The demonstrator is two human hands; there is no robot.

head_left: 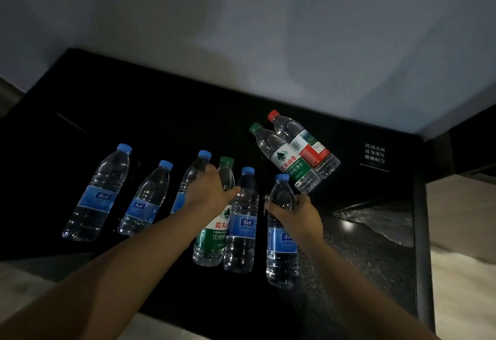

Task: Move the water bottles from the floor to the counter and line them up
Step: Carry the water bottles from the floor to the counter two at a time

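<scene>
**Left.** The first blue-capped bottle (96, 192) and the second blue-capped bottle (146, 200) stand apart on the black counter (80, 114). They are evenly spaced and need nothing from you.

**Centre.** The third blue-capped bottle (194, 170), near green-capped bottle (212, 235) and fourth blue-capped bottle (241, 232) crowd together, and the last two touch. The risk is greatest here. Slide one sideways and it will likely shove or topple its neighbour, and the glossy top gives the bases little hold. Your left hand (212, 188) appears to grip the near green-capped bottle at its shoulder. Its fingers (205, 172) curl round the bottle's left side and overlap the third bottle, and the thumb reaches right to the fourth.

**Right.** Your right hand (296, 217) holds the fifth blue-capped bottle (281, 259) just below the neck. The fingers are wrapped closely round it, with the tips showing on its left side. A squeeze there may buckle the thin wall.

**Far right.** The far green-capped bottle (284, 157) and the red-capped bottle (306, 144) touch each other. They stand behind the row, not yet in line.
</scene>
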